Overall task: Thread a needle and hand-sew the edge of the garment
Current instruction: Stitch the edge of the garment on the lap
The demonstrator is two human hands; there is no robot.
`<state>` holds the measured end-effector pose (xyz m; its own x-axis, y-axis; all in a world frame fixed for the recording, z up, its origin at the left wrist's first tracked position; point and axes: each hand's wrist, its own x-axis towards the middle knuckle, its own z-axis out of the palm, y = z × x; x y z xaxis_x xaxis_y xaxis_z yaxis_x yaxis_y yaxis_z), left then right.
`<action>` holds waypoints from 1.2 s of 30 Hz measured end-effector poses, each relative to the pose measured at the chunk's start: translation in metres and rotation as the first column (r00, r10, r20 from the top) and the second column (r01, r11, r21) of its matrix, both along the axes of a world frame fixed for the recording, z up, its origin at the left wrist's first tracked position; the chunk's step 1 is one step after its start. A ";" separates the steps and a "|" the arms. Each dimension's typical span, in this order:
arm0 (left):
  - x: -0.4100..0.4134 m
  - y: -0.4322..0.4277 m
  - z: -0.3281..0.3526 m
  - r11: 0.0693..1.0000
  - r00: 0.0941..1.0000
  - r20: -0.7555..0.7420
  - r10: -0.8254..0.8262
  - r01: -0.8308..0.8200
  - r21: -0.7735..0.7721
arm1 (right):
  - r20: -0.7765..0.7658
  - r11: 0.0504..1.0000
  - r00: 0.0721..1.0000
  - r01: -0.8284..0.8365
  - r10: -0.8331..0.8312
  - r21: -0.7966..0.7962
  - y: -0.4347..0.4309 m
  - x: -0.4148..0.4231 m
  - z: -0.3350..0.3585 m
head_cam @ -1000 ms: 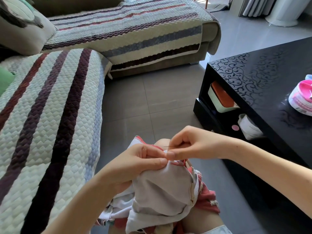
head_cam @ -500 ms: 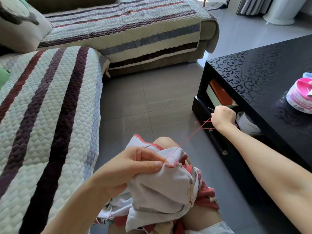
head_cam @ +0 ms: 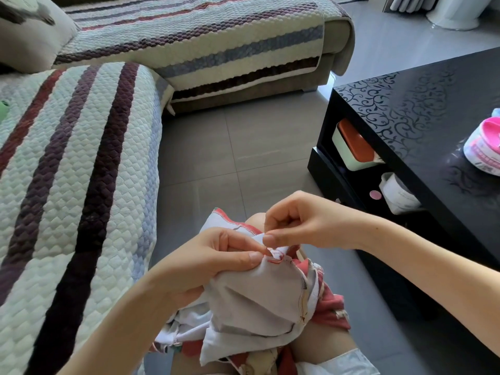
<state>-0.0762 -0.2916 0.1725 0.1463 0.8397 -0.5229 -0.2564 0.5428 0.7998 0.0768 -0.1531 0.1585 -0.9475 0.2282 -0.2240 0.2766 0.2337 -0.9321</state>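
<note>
A pale grey and red patterned garment (head_cam: 257,296) lies bunched on my lap, its red-stitched edge turned up. My left hand (head_cam: 211,262) grips the fabric just left of the seam, thumb pressed on top. My right hand (head_cam: 300,221) is right above the edge, thumb and forefinger pinched together at the seam where red thread (head_cam: 274,257) shows in small stitches. The needle itself is hidden between the fingertips.
A black coffee table (head_cam: 422,104) stands at the right, with a pink-lidded round tub (head_cam: 484,147) on top and boxes on its lower shelf. A striped quilted sofa (head_cam: 67,171) fills the left and back. Grey tiled floor (head_cam: 243,147) lies between.
My right hand, which had pulled the red thread out taut toward the table, has come back to the garment edge beside my left thumb. My left hand has kept its grip on the fabric.
</note>
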 end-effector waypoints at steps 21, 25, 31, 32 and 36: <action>0.001 -0.001 0.002 1.000 0.999 -0.042 0.018 -0.017 0.020 | -0.074 0.983 0.986 0.137 -0.147 -0.121 -0.017 0.022 -0.015; 0.001 -0.002 0.001 0.999 0.988 -0.153 0.029 -0.024 0.039 | -0.087 0.956 0.967 0.221 -0.240 -0.192 -0.023 0.030 -0.010; 0.007 -0.006 0.001 0.999 0.975 -0.218 -0.032 0.031 -0.008 | -0.010 0.940 0.970 0.232 -0.242 -0.248 -0.029 0.041 -0.005; 0.009 -0.006 0.001 0.999 0.969 -0.245 -0.035 0.035 -0.004 | 0.014 0.937 0.970 0.239 -0.243 -0.256 -0.029 0.041 -0.005; 0.019 -0.008 -0.001 0.998 0.912 -0.407 -0.050 0.057 0.003 | 0.111 0.916 0.972 0.231 -0.205 -0.327 -0.027 0.036 -0.002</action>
<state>-0.0574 -0.2991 0.1715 -0.0313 0.8445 -0.5346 0.1218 0.5341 0.8366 0.1130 -0.1797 0.1568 -0.8609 0.3268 -0.3900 0.3552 -0.1627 -0.9205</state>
